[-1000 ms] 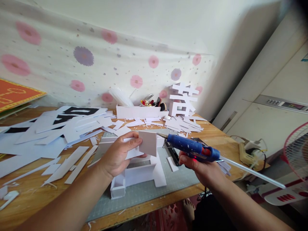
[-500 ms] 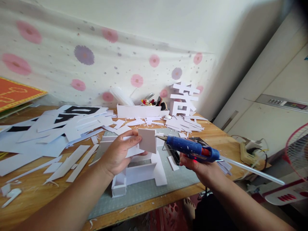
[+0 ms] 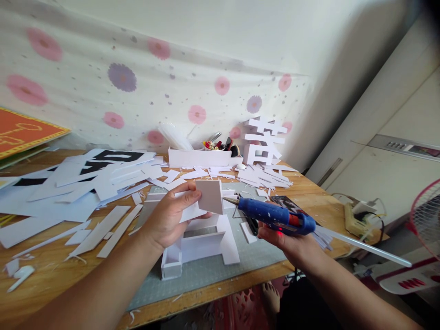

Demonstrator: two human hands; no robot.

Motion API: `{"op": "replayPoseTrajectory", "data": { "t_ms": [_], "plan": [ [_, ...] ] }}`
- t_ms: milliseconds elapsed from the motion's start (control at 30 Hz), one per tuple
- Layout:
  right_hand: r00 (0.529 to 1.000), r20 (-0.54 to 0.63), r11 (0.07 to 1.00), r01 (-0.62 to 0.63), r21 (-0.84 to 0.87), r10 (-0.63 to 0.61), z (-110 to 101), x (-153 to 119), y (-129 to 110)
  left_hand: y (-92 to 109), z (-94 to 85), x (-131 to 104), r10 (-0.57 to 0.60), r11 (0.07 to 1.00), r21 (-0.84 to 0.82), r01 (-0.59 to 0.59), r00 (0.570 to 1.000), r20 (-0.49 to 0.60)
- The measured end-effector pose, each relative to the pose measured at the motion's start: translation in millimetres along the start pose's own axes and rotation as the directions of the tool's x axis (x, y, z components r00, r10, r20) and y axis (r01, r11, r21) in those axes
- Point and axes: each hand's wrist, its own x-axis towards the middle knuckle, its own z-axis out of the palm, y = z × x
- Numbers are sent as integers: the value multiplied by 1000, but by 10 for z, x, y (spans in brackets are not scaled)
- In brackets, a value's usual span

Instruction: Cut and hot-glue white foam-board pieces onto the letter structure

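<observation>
My left hand (image 3: 172,213) pinches a white foam board piece (image 3: 209,196), made of flat panels joined at an angle, above the mat. In my right hand (image 3: 292,245) is a blue hot glue gun (image 3: 277,214), a clear glue stick (image 3: 366,247) jutting from its back and a red light glowing on it. The nozzle points left, at the right edge of the board piece; whether it touches is hard to tell. Below my left hand, a partly built white board shape (image 3: 202,247) with raised walls lies on the grey cutting mat (image 3: 213,286).
White sheets and offcuts (image 3: 103,176) cover the table's left side. Behind stand a white holder (image 3: 199,158) with tools and glue sticks and a finished board character (image 3: 264,141). A power strip (image 3: 355,220) sits right, near a pink-rimmed racket (image 3: 426,215).
The board piece has risen slightly and turned a little in my left hand. The glue gun's nozzle sits a little lower along its right edge. The whole view has shifted slightly.
</observation>
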Motion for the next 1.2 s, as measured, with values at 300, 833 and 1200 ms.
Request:
{"op": "replayPoseTrajectory", "data": {
  "t_ms": [300, 833, 1200],
  "plan": [
    [999, -3, 999, -45, 18, 45, -10, -4, -7, 0, -11, 1, 35, 999, -2, -35, 999, -11],
    [998, 58, 995, -27, 99, 21, 17, 6, -30, 20, -4, 2, 41, 998, -40, -42, 999, -20],
    [997, 76, 1000, -5, 13, 4, 9, -3, -60, 15, -19, 12, 67, 995, -69, -69, 997, -33]
  ]
}}
